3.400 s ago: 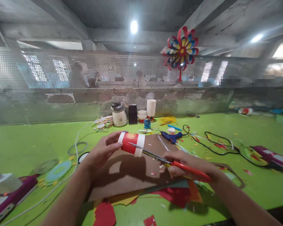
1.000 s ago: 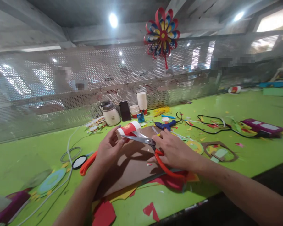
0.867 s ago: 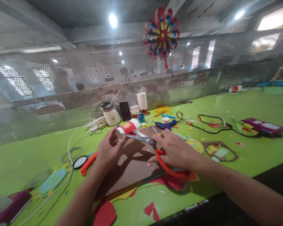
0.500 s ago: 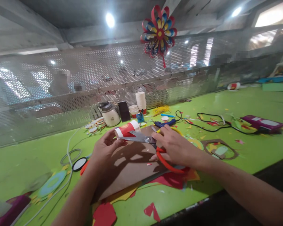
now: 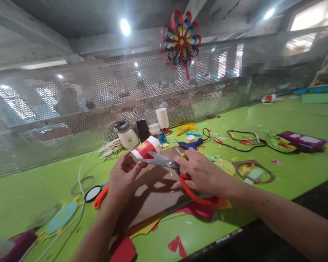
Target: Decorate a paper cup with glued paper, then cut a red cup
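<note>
Between its thumb and fingers my left hand (image 5: 126, 170) grips a paper cup (image 5: 145, 148), white with a red band and a yellow emblem, tilted on its side. My right hand (image 5: 199, 168) is closed round the handles of large scissors (image 5: 164, 162) with orange-red grips. Their metal blades are parted and lie against the cup's near side, the tips close to my left fingers. Beneath both hands is a sheet of brown cardboard (image 5: 150, 196), with red and yellow paper under its edge.
Behind the cup stand a cream jug (image 5: 127, 135), a dark phone (image 5: 143, 129) and stacked paper cups (image 5: 162, 118). A blue glue gun (image 5: 190, 143) lies beyond my right hand. Cables and a purple device (image 5: 303, 141) lie right; a round black-rimmed mirror-like disc (image 5: 93, 193) lies left.
The cup has tilted a little more, its far end raised. Both hands keep their hold, and the scissors stay at the cup. The view has shifted slightly.
</note>
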Motion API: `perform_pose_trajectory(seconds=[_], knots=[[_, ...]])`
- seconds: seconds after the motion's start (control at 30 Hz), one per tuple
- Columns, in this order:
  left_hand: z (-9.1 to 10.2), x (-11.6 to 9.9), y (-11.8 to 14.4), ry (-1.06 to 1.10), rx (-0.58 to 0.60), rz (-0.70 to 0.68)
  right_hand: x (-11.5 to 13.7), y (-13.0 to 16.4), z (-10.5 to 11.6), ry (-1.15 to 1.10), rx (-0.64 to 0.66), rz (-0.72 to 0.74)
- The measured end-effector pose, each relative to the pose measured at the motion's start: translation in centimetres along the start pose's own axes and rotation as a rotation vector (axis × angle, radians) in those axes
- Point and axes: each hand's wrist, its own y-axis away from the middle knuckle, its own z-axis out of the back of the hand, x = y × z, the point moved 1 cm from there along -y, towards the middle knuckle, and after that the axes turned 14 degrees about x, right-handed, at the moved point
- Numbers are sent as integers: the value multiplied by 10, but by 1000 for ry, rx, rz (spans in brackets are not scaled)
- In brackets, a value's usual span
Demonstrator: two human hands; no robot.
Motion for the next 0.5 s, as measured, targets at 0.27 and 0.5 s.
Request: perform_pose_trajectory(seconds=[0.27, 0.5], knots=[[0, 2, 4, -3, -79, -55, 5, 4, 6, -112, 26, -34], [3, 3, 2, 40, -120, -178, 12, 5, 7, -327, 125, -92]])
